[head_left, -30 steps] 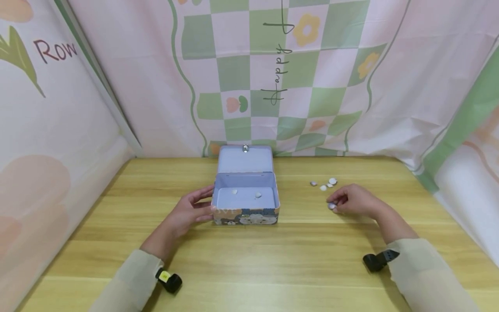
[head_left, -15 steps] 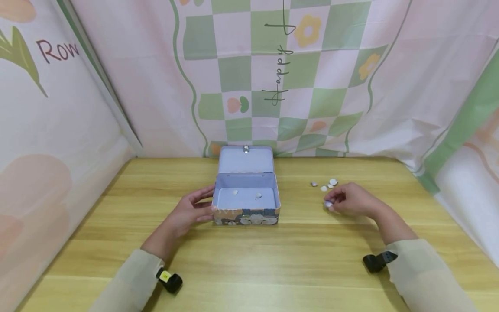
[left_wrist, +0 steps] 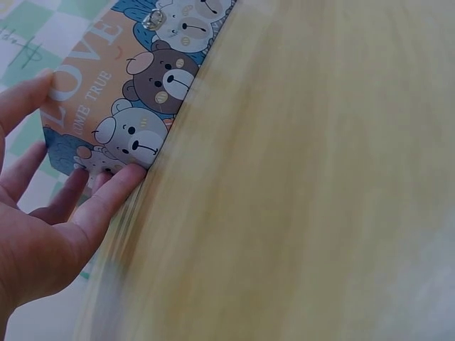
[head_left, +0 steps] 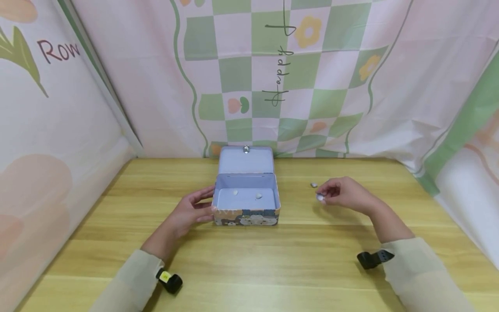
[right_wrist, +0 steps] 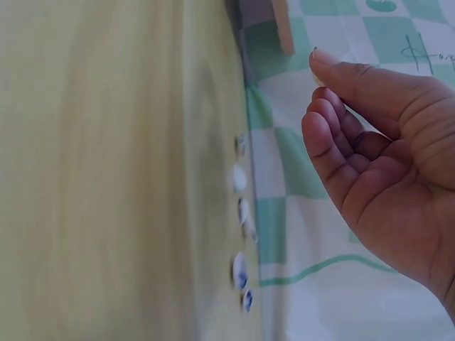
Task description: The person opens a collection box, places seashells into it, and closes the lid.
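A tin box (head_left: 226, 217) with bear pictures stands on the table, its lid (head_left: 246, 161) tipped back. Inside lie two small pale seashells, one seashell to the left (head_left: 235, 193) and one seashell to the right (head_left: 259, 196). My left hand (head_left: 189, 214) rests its spread, fairly straight fingers against the box's left side; the left wrist view shows the fingertips touching the printed tin (left_wrist: 142, 92). To the right of the box, my right hand (head_left: 348, 197) pinches a whitish seashell (head_left: 320, 197) just above the table. In the right wrist view that shell is mostly hidden by the fingers.
Another seashell (head_left: 313, 185) lies on the wooden table (head_left: 249, 268) beyond my right fingertips. Several more shells (right_wrist: 239, 179) show in the right wrist view; my right hand covers them in the head view. A printed curtain (head_left: 234, 73) hangs behind the table.
My right hand has drawn the pinched seashell leftward and slightly up, away from where it was at the table. It now covers the loose shells behind. The left hand and box stay put.
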The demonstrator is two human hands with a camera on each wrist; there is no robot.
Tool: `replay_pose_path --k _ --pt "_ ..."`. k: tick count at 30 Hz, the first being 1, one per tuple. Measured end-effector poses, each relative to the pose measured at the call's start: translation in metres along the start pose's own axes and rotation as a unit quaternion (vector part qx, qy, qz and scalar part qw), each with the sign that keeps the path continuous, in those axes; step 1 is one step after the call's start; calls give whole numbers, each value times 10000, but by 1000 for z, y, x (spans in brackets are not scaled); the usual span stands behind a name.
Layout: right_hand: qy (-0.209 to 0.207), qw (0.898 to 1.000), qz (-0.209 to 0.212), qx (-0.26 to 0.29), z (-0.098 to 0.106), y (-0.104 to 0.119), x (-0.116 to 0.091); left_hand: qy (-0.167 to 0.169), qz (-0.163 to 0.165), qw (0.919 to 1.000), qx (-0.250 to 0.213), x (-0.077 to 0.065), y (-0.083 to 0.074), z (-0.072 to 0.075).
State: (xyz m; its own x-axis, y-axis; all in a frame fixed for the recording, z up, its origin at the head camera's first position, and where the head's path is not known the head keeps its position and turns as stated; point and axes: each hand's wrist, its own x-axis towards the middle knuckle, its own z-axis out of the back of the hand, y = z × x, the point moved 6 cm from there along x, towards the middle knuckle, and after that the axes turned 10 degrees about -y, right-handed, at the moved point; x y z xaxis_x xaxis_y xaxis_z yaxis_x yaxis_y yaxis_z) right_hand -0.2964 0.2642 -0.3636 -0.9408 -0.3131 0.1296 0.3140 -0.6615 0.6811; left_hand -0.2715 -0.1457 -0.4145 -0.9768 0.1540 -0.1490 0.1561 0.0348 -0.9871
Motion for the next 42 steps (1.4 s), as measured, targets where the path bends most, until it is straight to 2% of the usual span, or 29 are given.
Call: replay_pose_path --k 5,13,24,42 --pt "-78 9998 173 -16 -1 13 5 10 13 10000 15 0 0 -1" --pt "85 9997 227 105 -6 29 15 -11 56 10000 23 0 0 -1" --pt "71 9993 307 200 -7 55 27 54 -65 10000 -53 1 0 0" --pt "264 9961 825 181 -15 101 50 60 -71 10000 -29 0 0 0"
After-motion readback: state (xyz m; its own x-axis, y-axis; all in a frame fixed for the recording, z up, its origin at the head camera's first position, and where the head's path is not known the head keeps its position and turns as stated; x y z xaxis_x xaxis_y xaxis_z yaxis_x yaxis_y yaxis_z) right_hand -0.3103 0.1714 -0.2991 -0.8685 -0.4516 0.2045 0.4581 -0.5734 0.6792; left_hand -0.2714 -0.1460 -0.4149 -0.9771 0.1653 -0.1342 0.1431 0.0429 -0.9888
